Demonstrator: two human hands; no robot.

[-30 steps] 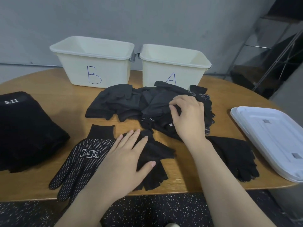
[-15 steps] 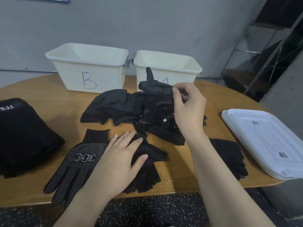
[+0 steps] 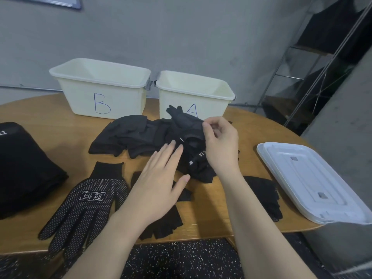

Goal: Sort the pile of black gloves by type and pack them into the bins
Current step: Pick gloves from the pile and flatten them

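A pile of black gloves (image 3: pixel 130 135) lies mid-table in front of two cream bins, bin B (image 3: pixel 100 91) on the left and bin A (image 3: pixel 201 95) on the right. My right hand (image 3: pixel 219 146) pinches a black glove (image 3: pixel 186 123) and holds it raised over the pile's right side. My left hand (image 3: pixel 161 176) hovers flat with fingers spread, its fingertips at the pile's near edge. A dotted grip glove (image 3: pixel 86 202) lies palm-up at the near left. A fingerless glove (image 3: pixel 163 224) lies partly under my left hand. Another dark glove (image 3: pixel 263 196) rests at the near right.
A folded black garment (image 3: pixel 24 170) sits at the table's left edge. Stacked white bin lids (image 3: pixel 310 178) overhang the right edge. The round wooden table (image 3: pixel 52 121) ends close to me, with speckled floor below. A metal shelf frame (image 3: pixel 314 67) stands back right.
My right hand has pinched a glove out of the pile and lifted it. My left hand has slid forward off the fingerless glove toward the pile.
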